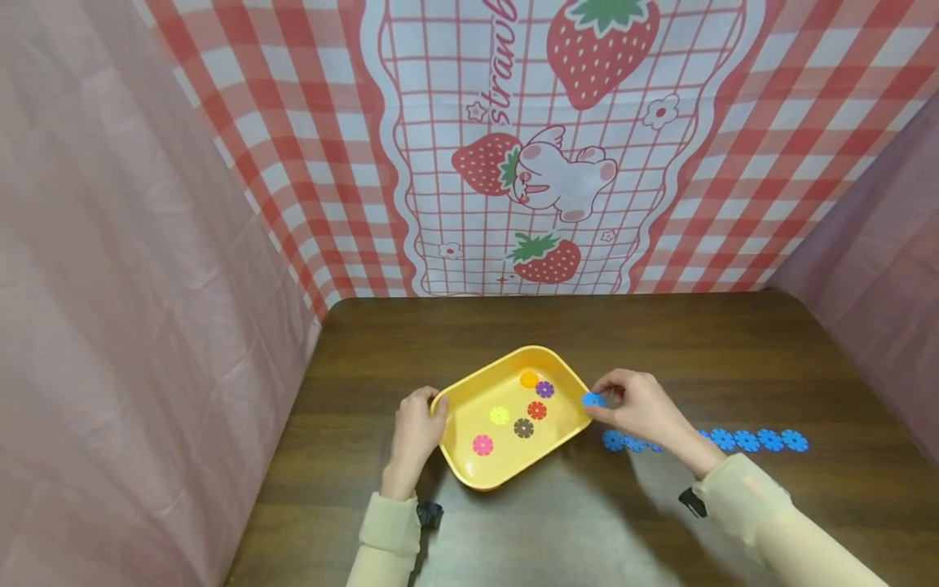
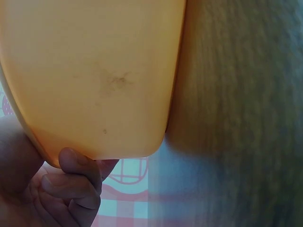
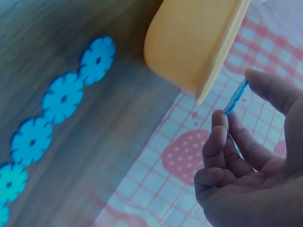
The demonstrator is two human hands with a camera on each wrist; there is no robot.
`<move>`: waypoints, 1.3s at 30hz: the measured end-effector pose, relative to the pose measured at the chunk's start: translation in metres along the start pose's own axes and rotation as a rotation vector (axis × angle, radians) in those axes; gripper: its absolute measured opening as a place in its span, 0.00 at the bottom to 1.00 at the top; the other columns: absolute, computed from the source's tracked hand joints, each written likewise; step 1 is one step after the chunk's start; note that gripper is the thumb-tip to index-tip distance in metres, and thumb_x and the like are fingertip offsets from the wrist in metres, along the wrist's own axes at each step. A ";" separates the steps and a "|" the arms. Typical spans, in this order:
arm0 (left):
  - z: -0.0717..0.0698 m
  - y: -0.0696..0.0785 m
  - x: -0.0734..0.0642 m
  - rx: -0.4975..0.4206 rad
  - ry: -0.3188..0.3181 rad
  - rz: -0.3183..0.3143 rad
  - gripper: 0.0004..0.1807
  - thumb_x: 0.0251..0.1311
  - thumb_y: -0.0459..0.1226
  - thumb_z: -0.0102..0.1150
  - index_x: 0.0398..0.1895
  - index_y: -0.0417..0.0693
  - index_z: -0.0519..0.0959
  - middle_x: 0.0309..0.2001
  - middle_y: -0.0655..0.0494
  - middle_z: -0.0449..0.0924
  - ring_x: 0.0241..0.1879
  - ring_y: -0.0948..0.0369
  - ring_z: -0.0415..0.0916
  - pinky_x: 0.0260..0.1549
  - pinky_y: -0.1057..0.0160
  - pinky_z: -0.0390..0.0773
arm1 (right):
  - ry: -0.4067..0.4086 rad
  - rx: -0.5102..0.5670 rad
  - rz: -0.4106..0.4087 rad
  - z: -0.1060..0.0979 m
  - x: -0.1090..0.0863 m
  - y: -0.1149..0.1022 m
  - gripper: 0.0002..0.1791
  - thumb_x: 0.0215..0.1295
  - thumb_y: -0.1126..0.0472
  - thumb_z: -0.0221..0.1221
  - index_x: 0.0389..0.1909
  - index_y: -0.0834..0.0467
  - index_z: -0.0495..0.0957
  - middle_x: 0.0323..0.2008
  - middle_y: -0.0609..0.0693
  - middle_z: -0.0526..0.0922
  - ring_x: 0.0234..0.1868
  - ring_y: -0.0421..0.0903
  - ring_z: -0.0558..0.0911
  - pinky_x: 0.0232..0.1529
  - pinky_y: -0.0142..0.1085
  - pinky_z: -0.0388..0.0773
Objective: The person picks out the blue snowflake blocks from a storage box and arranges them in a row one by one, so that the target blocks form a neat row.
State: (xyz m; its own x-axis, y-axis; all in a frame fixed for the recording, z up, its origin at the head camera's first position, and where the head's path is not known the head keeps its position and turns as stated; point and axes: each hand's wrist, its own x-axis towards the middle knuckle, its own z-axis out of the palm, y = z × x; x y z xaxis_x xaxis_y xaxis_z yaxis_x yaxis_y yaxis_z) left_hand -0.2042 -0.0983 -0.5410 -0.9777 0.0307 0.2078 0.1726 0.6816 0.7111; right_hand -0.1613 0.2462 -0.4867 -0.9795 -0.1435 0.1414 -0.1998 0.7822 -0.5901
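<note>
My left hand [image 1: 418,428] grips the left rim of a yellow plastic tray [image 1: 506,463], thumb over the edge; the left wrist view has its curled fingers [image 2: 80,184] against the outside, near the tray's base [image 2: 118,113]. Loose inside lie slotted snowflake discs: orange [image 1: 529,379], purple [image 1: 544,390], red [image 1: 537,410], yellow [image 1: 500,416], brown [image 1: 524,428] and pink [image 1: 482,445]. Just off the right rim, my right hand [image 1: 645,408] pinches a blue snowflake disc [image 3: 236,97] edge-on between thumb and fingertips.
On the wooden table [image 1: 734,350], a row of several blue snowflake discs [image 1: 746,441] runs right of the tray, partly hidden under my right forearm. A red-and-white checked strawberry cloth [image 1: 543,228] hangs behind. Pink curtains [image 1: 147,326] close off both sides.
</note>
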 end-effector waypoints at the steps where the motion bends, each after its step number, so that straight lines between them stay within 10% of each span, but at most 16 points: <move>1: 0.000 0.000 0.000 -0.002 0.000 -0.003 0.09 0.65 0.36 0.62 0.37 0.36 0.83 0.37 0.44 0.83 0.32 0.51 0.80 0.33 0.54 0.80 | 0.004 -0.004 0.001 -0.002 -0.001 0.002 0.16 0.52 0.55 0.76 0.37 0.59 0.85 0.28 0.45 0.80 0.27 0.43 0.72 0.29 0.35 0.72; 39: -0.001 0.003 -0.001 -0.004 0.001 -0.013 0.09 0.64 0.35 0.62 0.37 0.36 0.83 0.37 0.43 0.83 0.33 0.50 0.80 0.33 0.53 0.80 | 0.132 -0.135 0.209 -0.087 -0.063 0.100 0.21 0.57 0.48 0.72 0.40 0.61 0.83 0.28 0.48 0.79 0.27 0.39 0.71 0.25 0.34 0.67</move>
State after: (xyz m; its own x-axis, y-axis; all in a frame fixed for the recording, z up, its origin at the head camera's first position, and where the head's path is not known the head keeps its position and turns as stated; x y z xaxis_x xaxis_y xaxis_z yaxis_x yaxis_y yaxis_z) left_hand -0.2032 -0.0970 -0.5387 -0.9797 0.0207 0.1992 0.1601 0.6788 0.7167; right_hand -0.1169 0.3860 -0.4855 -0.9854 0.1028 0.1356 0.0201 0.8617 -0.5071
